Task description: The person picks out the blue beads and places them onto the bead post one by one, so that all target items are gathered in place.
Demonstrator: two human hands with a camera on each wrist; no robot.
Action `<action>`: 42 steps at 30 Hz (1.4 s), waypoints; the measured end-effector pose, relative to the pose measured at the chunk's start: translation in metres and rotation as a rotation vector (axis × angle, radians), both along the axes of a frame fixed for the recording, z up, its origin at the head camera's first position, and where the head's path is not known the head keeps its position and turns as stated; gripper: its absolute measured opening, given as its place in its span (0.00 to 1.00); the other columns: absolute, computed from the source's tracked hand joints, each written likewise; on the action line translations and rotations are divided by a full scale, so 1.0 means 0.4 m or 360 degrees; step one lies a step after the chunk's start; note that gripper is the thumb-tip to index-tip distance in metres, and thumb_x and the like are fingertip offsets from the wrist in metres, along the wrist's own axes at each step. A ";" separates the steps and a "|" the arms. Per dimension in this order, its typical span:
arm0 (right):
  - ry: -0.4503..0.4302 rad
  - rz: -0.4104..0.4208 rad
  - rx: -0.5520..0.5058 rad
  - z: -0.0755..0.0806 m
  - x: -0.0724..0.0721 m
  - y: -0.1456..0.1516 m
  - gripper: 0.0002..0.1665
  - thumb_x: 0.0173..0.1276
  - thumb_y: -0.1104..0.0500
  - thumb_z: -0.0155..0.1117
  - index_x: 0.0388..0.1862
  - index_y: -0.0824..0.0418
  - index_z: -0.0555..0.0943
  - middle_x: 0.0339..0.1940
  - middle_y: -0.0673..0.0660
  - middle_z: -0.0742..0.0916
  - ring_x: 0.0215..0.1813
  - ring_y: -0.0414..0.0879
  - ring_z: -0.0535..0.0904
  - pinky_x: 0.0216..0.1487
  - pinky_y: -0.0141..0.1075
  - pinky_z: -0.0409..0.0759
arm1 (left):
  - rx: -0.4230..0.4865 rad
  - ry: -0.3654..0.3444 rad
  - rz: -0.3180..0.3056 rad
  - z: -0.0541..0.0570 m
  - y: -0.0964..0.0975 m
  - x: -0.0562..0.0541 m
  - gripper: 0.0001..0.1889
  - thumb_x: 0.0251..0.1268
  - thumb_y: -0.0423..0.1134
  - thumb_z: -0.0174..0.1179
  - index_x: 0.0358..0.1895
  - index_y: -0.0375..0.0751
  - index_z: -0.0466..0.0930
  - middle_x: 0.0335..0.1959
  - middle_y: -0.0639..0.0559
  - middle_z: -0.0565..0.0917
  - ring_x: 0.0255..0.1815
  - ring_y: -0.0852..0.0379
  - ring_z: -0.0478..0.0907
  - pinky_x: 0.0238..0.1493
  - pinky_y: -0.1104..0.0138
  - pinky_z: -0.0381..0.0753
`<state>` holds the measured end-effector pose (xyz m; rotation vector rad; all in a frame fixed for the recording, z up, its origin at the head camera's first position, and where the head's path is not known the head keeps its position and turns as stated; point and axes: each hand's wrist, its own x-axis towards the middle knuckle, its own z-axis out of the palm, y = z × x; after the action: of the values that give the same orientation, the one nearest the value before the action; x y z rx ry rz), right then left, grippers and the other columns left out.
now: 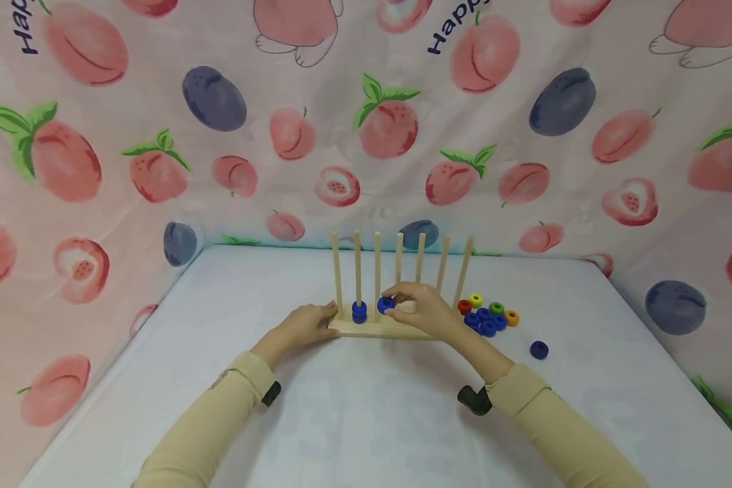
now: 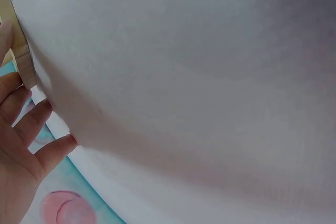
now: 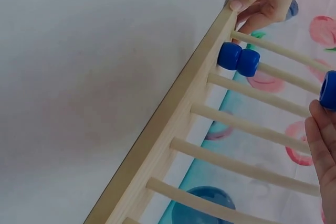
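Ok — RH (image 1: 425, 312) pinches blue bead (image 1: 383, 307)

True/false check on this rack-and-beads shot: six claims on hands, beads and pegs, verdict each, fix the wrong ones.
1. The left hand holds one end of the rack. True.
2. The right hand is empty. False: it pinches a blue bead.
3. In the head view, two blue beads sit on the second peg from the left. True.
4. The rack has five pegs. False: it has seven.
5. The yellow bead is off the pegs, to the right of the rack. True.
6. The green bead is on a peg. False: the green bead lies loose on the table.
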<state>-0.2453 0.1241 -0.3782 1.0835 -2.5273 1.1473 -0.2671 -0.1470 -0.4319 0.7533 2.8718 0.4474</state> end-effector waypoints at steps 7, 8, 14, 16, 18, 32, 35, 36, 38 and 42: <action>0.0022 -0.0046 -0.0058 0.003 -0.001 -0.012 0.17 0.60 0.64 0.68 0.48 0.66 0.81 0.45 0.60 0.86 0.42 0.49 0.83 0.51 0.44 0.82 | -0.0004 -0.0011 -0.0014 0.001 0.004 0.002 0.34 0.62 0.51 0.60 0.66 0.33 0.65 0.67 0.40 0.67 0.62 0.37 0.72 0.62 0.50 0.71; 0.0026 -0.0049 -0.0070 0.006 -0.001 -0.014 0.17 0.60 0.64 0.68 0.48 0.66 0.81 0.45 0.60 0.86 0.42 0.49 0.83 0.51 0.45 0.82 | -0.0003 -0.0002 -0.0019 0.001 0.004 0.002 0.34 0.62 0.51 0.60 0.66 0.33 0.65 0.67 0.39 0.67 0.61 0.37 0.72 0.62 0.50 0.72; 0.0047 -0.0048 -0.0069 0.021 -0.008 -0.028 0.18 0.60 0.63 0.68 0.48 0.67 0.81 0.46 0.60 0.86 0.42 0.50 0.84 0.50 0.44 0.82 | 0.0007 0.0037 -0.0012 0.007 0.001 -0.004 0.34 0.62 0.51 0.61 0.66 0.32 0.65 0.67 0.39 0.68 0.60 0.37 0.73 0.61 0.50 0.73; 0.0045 -0.0039 -0.0053 0.025 -0.010 -0.032 0.18 0.60 0.62 0.68 0.49 0.67 0.81 0.46 0.61 0.86 0.42 0.49 0.83 0.50 0.43 0.83 | -0.0003 0.0029 -0.0013 0.007 -0.002 -0.006 0.35 0.62 0.51 0.60 0.66 0.33 0.65 0.67 0.39 0.67 0.61 0.37 0.72 0.61 0.50 0.72; 0.0047 -0.0032 -0.0049 0.030 -0.011 -0.036 0.18 0.60 0.62 0.68 0.48 0.67 0.81 0.46 0.61 0.86 0.42 0.50 0.84 0.49 0.43 0.83 | -0.0010 0.0010 -0.0009 0.006 -0.004 -0.008 0.35 0.63 0.52 0.59 0.67 0.33 0.64 0.68 0.40 0.66 0.62 0.37 0.71 0.62 0.50 0.71; 0.0115 -0.0034 -0.0096 0.073 -0.013 -0.054 0.17 0.59 0.64 0.68 0.47 0.68 0.81 0.45 0.62 0.86 0.41 0.51 0.84 0.48 0.46 0.83 | 0.0006 -0.0014 0.0002 0.005 0.006 0.001 0.34 0.63 0.51 0.60 0.67 0.34 0.65 0.68 0.41 0.67 0.61 0.39 0.73 0.62 0.52 0.72; 0.0166 -0.0027 -0.0132 0.079 -0.017 -0.058 0.17 0.58 0.65 0.69 0.47 0.68 0.81 0.44 0.62 0.86 0.40 0.51 0.84 0.48 0.45 0.83 | 0.0004 -0.0015 0.0016 0.006 0.005 0.002 0.34 0.63 0.51 0.60 0.67 0.35 0.65 0.68 0.41 0.67 0.62 0.39 0.72 0.62 0.52 0.72; 0.0180 -0.0023 -0.0142 0.083 -0.018 -0.059 0.17 0.58 0.65 0.69 0.47 0.69 0.81 0.44 0.62 0.87 0.40 0.50 0.84 0.48 0.44 0.83 | 0.0002 -0.0014 0.0017 0.004 0.005 0.001 0.34 0.63 0.51 0.60 0.67 0.35 0.64 0.68 0.41 0.67 0.61 0.39 0.73 0.62 0.52 0.72; 0.0204 -0.0024 -0.0155 0.088 -0.020 -0.061 0.17 0.58 0.65 0.69 0.46 0.68 0.81 0.43 0.61 0.87 0.40 0.49 0.84 0.48 0.42 0.83 | -0.0001 -0.0008 0.0017 0.004 0.004 0.000 0.34 0.62 0.51 0.60 0.67 0.35 0.64 0.67 0.41 0.68 0.61 0.39 0.73 0.62 0.52 0.72; 0.0221 -0.0001 -0.0186 0.100 -0.021 -0.068 0.16 0.58 0.66 0.69 0.46 0.69 0.81 0.42 0.62 0.87 0.40 0.49 0.84 0.47 0.41 0.83 | 0.0007 -0.0015 0.0022 0.001 0.003 -0.001 0.35 0.62 0.51 0.61 0.67 0.35 0.64 0.67 0.41 0.68 0.62 0.39 0.73 0.62 0.51 0.71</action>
<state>-0.2536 0.0967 -0.3383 1.0929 -2.3250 1.1608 -0.2673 -0.1460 -0.4314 0.7307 2.8696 0.4578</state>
